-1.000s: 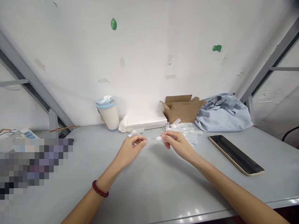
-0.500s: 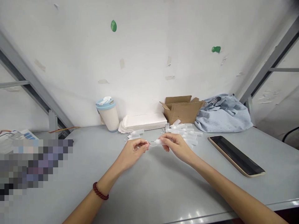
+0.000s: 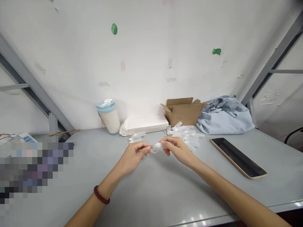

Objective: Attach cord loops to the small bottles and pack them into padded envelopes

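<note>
Above the gray table (image 3: 151, 195): a small white bottle (image 3: 158, 145) is pointing leftward.
Left hand (image 3: 133, 156): is pinching a thin white strap (image 3: 155, 152).
Right hand (image 3: 180, 149): is pinching the bottle.
Bottle pile (image 3: 192, 138): is lying before the cardboard box (image 3: 186, 115).

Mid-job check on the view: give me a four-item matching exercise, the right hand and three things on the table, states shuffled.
1. Right hand
2. Phone
3. Cardboard box
4. Cup

A. Topped by a pale blue lid
B. Lying flat on the table
C. Holding a small white bottle
D. Brown, open at the top

Pairs: 1-C, 2-B, 3-D, 4-A
</note>
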Available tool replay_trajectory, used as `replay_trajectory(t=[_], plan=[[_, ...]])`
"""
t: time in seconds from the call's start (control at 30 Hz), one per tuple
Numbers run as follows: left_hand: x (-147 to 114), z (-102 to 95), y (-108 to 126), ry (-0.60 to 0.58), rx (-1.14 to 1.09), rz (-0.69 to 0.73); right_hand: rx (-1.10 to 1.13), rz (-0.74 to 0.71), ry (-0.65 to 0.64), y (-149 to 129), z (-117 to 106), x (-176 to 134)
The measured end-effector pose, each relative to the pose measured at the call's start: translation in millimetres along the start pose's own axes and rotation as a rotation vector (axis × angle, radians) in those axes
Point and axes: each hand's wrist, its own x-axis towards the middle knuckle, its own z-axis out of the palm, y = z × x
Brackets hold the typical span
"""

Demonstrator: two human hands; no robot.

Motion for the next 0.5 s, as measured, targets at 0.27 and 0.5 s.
replay_trajectory(t=[0.27,0.5], plan=[[-0.6,0.6,5.5,-0.004,-0.027,0.015,0.023,0.017,-0.027,0.5,1.1,0.2],[-1.5,0.5,6.6,-0.01,-0.029,0.014,0.023,0.028,-0.04,-0.6,1.6,-0.5]])
